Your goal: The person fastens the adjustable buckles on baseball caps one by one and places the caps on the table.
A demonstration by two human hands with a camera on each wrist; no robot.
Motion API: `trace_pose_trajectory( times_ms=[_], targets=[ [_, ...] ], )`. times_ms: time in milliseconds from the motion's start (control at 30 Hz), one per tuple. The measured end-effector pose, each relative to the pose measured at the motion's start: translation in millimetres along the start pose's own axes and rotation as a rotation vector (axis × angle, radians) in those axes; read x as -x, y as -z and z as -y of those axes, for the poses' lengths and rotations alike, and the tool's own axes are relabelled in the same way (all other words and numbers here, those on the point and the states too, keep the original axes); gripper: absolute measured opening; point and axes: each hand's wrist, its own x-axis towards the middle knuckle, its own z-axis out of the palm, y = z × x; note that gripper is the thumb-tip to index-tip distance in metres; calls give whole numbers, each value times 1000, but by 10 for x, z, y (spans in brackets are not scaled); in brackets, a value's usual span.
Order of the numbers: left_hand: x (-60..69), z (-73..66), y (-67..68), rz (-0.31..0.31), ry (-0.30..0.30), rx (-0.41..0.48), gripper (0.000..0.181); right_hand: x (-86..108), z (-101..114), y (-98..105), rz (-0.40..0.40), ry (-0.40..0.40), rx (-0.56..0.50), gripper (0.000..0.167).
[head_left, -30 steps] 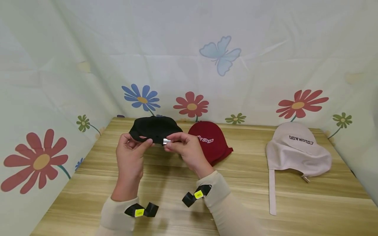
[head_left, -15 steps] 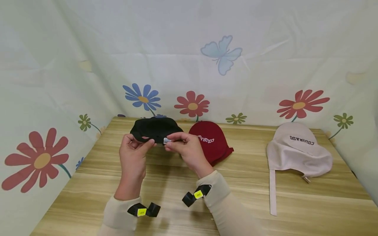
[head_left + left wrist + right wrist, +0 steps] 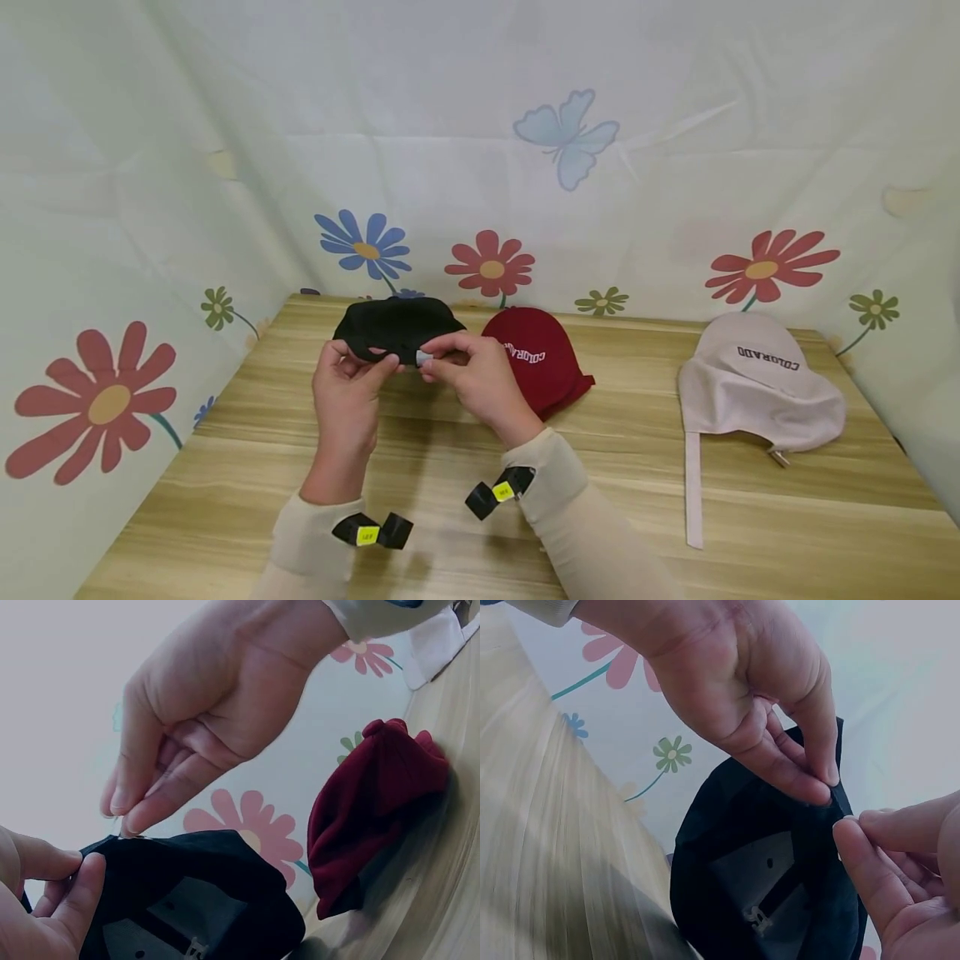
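Note:
A black cap (image 3: 401, 321) is held up in front of me, its back opening and strap turned toward me. My left hand (image 3: 347, 408) pinches the strap side between thumb and fingers. With thumb and forefinger, my right hand (image 3: 483, 379) pinches a silver buckle (image 3: 422, 357) at the cap's edge, just right of the left thumb. From the left wrist, the black cap (image 3: 255, 862) shows its dark inside. The right wrist view shows the cap (image 3: 720, 802) hanging below both hands' fingertips, which nearly meet; the strap end between them is mostly hidden.
A dark red cap (image 3: 536, 367) with white lettering lies just right of the black one, partly behind my right hand. Farther right is a pale cap (image 3: 750, 400) marked COLORADO, its long strap (image 3: 693, 492) trailing forward on the wooden table (image 3: 600, 500). A flower-printed cloth (image 3: 652, 192) hangs behind.
My left hand has shifted slightly right, closer to the right hand. Both hands keep their pinch on the black cap and buckle, and the other caps lie still.

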Motion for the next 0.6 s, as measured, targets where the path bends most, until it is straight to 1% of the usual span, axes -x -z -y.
trace_pose_trajectory(
  times_ms=[167, 333, 467, 533, 600],
  targets=[
    [-5, 50, -9, -2, -21, 15, 34, 1, 33, -8, -1, 46, 56, 16],
    [5, 113, -49, -1, -33, 10, 34, -7, 38, -5, -5, 71, 109, 13],
    [8, 186, -86, -26, -15, 0, 34, -17, 12, 1, -20, 80, 146, 13],
    [11, 217, -110, -48, -1, 13, 35, -25, -10, 3, -29, 82, 157, 13],
    [15, 238, -136, -63, 16, 45, 36, -36, -39, 2, -37, 84, 156, 13]
  ],
)
